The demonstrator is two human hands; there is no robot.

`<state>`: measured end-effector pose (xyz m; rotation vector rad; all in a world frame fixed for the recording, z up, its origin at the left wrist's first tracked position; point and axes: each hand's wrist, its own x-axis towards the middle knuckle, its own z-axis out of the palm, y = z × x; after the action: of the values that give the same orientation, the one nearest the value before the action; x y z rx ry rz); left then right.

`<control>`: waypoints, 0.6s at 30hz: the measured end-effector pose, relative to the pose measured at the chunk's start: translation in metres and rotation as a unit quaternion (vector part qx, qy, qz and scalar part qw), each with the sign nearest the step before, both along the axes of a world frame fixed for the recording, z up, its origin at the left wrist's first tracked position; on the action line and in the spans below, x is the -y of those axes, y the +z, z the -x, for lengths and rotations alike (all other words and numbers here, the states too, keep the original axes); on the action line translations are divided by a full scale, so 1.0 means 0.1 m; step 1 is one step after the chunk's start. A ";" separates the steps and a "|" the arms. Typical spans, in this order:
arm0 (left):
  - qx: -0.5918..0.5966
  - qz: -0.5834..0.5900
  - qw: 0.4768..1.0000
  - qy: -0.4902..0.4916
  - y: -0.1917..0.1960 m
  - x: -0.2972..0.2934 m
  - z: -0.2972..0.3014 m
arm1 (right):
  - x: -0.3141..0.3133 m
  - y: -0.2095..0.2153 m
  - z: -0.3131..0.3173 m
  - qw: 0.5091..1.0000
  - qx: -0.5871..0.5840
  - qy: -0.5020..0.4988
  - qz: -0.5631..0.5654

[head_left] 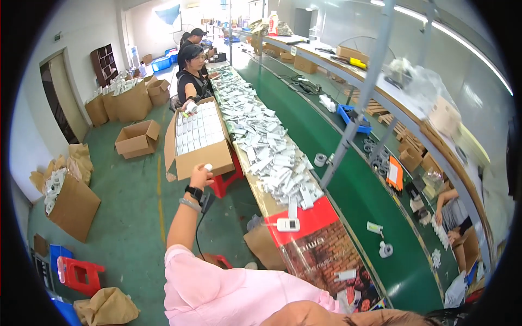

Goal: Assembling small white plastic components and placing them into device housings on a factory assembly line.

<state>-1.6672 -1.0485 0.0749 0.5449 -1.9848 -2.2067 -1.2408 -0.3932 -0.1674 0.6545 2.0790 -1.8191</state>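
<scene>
My left hand (202,177) reaches out at the near edge of an open carton (205,163), fingers closed round a small white round piece (208,167). On that wrist are a black watch (193,192) and a band, with a black cord (201,233) hanging down. Rows of white boxes (198,127) fill the carton, which rests on a red stool (220,185). Across it, a co-worker's hand holds a white item (191,106). My right hand is out of view. A white device with a small screen (288,224) lies on the red printed sheet (321,217).
A long heap of white and grey devices (266,141) covers the bench on the right, beside a green conveyor belt (342,201) carrying a few pieces. Cartons (137,138) and a red stool (80,274) stand on the left floor. Another person's arms (448,212) show at far right.
</scene>
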 end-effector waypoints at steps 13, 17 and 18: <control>0.056 -0.054 0.976 0.203 -0.35 1.67 2.85 | 0.12 0.34 2.06 0.999 0.015 -0.010 -0.036; 0.044 -0.066 0.962 0.260 -0.42 1.85 3.34 | 0.07 0.43 2.30 0.998 0.017 -0.021 -0.050; 0.037 -0.064 0.963 0.259 -0.40 1.92 3.43 | 0.01 0.49 2.41 0.998 0.015 -0.019 -0.054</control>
<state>-2.0105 -1.2407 0.0346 1.0410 -1.5026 -2.0041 -1.4819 -0.3944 -0.1186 0.7487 2.1720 -1.7161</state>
